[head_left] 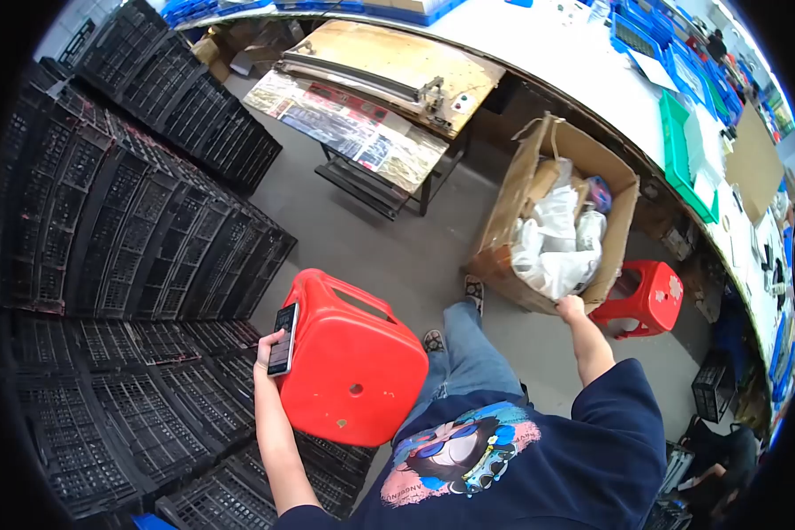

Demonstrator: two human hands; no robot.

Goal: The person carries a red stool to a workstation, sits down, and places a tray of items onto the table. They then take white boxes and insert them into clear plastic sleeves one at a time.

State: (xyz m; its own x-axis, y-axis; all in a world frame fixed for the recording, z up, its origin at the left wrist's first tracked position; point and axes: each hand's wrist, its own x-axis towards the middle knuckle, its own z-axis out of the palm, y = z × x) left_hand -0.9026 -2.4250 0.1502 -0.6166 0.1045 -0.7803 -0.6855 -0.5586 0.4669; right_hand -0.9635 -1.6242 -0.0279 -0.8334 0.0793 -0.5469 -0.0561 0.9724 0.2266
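The left hand (267,350) holds a smartphone (283,339) against the side edge of a red plastic stool (352,360); whether it also grips the stool, I cannot tell. The right hand (571,307) clasps the near rim of a cardboard box (505,208) of white plastic bags (556,221), beside the long workbench's edge (583,113).

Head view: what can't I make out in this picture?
Head view: most fingers of the left hand, hidden behind the phone; whether they touch the red stool beside it, I cannot tell.
Head view: what the phone's screen shows, too small to read.
Head view: contents of the white bags in the cardboard box, hidden by the bags themselves.
Head view: far part of the blue tray, cut off by the top edge.
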